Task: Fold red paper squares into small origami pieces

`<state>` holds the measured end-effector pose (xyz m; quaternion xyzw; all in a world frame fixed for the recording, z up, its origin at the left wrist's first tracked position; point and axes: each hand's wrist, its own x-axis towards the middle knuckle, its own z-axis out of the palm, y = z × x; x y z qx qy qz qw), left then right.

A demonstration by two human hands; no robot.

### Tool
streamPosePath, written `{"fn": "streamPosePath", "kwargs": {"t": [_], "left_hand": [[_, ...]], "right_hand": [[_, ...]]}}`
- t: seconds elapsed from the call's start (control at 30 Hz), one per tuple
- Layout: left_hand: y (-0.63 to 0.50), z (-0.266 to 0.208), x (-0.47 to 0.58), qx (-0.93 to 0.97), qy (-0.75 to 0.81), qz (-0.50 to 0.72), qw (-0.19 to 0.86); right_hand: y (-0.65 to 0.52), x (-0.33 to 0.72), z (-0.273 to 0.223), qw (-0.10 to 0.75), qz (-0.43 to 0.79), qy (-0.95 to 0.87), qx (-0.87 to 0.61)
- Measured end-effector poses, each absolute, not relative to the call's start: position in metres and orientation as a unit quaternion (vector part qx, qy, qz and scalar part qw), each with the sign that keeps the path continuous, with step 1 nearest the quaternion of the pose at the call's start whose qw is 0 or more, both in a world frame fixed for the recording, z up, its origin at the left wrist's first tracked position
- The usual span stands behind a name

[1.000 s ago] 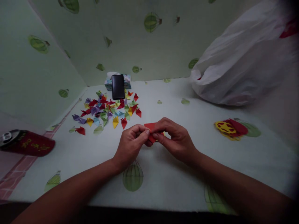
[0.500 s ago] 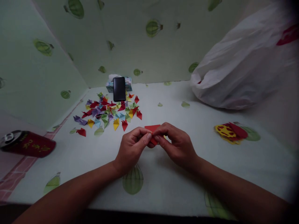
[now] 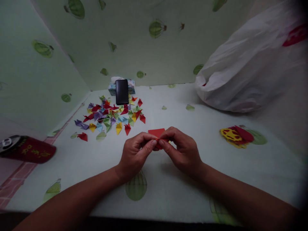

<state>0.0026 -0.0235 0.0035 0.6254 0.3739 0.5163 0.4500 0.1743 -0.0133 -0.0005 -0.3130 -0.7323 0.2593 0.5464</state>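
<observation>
Between my two hands, over the middle of the table, is a small piece of red origami paper (image 3: 157, 132). My left hand (image 3: 138, 150) pinches its near left part between thumb and fingers. My right hand (image 3: 181, 148) pinches it on the right, the two thumb tips almost meeting. The fingers cover much of the paper, so its folds are hard to make out. A bit of yellow shows just behind my right fingers; what it belongs to is hidden. Beyond my left hand lies a spread of small folded paper cranes (image 3: 98, 116) in many colours.
A black phone (image 3: 122, 92) leans on a tissue box (image 3: 112, 88) at the back. A red drink can (image 3: 29, 149) stands at the far left. On the right are red and yellow paper cut-outs (image 3: 237, 135) and a big white plastic bag (image 3: 240, 73).
My fingertips have shifted slightly along the red paper, and the thumbs sit a little closer together. The whole view has drifted slightly; the other things stay in place.
</observation>
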Motion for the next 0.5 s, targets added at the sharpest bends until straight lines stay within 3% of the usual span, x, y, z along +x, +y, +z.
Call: {"fn": "streamPosePath", "kwargs": {"t": [0.27, 0.5], "left_hand": [[-0.0234, 0.0077, 0.0028, 0.652, 0.404, 0.500, 0.402], [-0.0197, 0.0079, 0.0044, 0.562, 0.426, 0.504, 0.498]], "right_hand": [[-0.0156, 0.1755, -0.0021, 0.527, 0.352, -0.704, -0.320], [-0.0094, 0.1768, 0.0007, 0.485, 0.502, -0.640, -0.323]]}}
